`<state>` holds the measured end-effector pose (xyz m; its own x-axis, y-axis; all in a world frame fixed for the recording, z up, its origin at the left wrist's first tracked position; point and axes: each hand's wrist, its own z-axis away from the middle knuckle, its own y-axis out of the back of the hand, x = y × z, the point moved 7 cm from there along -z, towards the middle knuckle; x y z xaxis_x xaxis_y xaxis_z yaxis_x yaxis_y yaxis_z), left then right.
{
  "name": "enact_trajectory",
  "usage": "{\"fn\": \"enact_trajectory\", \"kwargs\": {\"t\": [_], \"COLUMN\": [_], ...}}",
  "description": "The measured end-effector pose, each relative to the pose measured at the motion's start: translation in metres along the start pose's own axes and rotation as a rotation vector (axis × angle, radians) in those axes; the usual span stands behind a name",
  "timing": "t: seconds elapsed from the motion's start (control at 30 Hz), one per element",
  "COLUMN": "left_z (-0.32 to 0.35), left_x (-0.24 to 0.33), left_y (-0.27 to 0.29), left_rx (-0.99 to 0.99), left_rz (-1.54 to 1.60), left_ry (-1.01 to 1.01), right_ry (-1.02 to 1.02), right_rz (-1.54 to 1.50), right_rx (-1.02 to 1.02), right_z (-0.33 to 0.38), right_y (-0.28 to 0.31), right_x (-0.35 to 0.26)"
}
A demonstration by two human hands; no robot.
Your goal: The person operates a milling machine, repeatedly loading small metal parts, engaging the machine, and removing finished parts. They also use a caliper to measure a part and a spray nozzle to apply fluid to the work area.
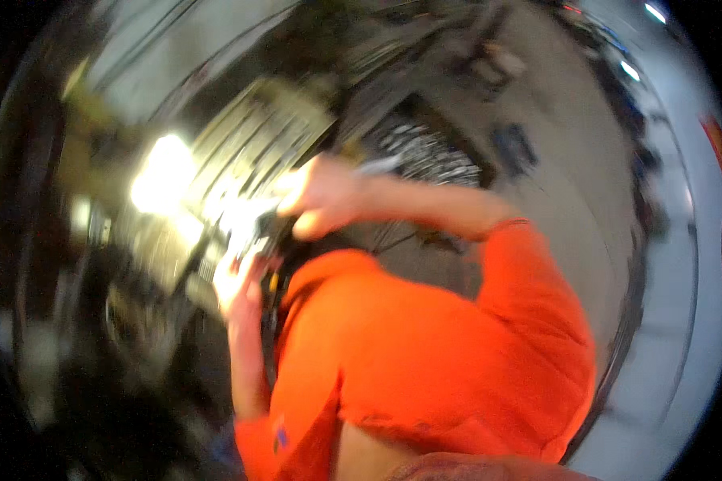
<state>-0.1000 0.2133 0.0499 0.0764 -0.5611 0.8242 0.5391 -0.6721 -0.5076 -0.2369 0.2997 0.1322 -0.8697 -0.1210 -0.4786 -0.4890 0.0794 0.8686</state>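
Observation:
Motion blurs the whole picture, and a bright lamp glare washes out the work spot. My right hand (325, 196) is closed, its fingers bent toward a small pale metallic piece (249, 224) in the glare. Just below that piece, my left hand (241, 284) is curled with its fingers against the piece's lower side. What exactly either hand grips cannot be made out. Beyond both hands lies a slatted, yellowish metal surface (269, 124).
A bright work lamp (164, 172) glows left of the hands. Beyond my right forearm stands a dark bin of many small shiny metal parts (433, 152). A bluish object (515, 148) lies on the grey floor (573, 144). Dark machinery (136, 313) fills the left.

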Motion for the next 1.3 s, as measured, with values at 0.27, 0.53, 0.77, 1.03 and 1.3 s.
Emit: {"fn": "enact_trajectory", "kwargs": {"t": [0.27, 0.53, 0.77, 1.03, 1.3], "left_z": [-0.009, -0.011, -0.01, -0.01, -0.013], "left_x": [-0.005, 0.001, 0.003, -0.001, -0.007], "left_y": [0.012, 0.018, 0.025, 0.028, 0.032], "left_rx": [-0.139, -0.093, -0.062, -0.051, -0.018], "left_rz": [0.037, 0.012, 0.008, 0.03, 0.048], "left_ry": [-0.052, -0.056, -0.052, -0.046, -0.018], "right_ry": [-0.002, 0.064, 0.088, 0.08, 0.077], "right_rz": [0.173, 0.183, 0.242, 0.2, 0.193], "right_rx": [0.011, 0.078, 0.091, 0.088, 0.087], "right_z": [-0.013, -0.022, -0.027, -0.029, -0.031], "right_y": [-0.005, 0.0, -0.008, -0.011, -0.014], "right_x": [0.001, -0.002, -0.002, 0.001, 0.005]}}
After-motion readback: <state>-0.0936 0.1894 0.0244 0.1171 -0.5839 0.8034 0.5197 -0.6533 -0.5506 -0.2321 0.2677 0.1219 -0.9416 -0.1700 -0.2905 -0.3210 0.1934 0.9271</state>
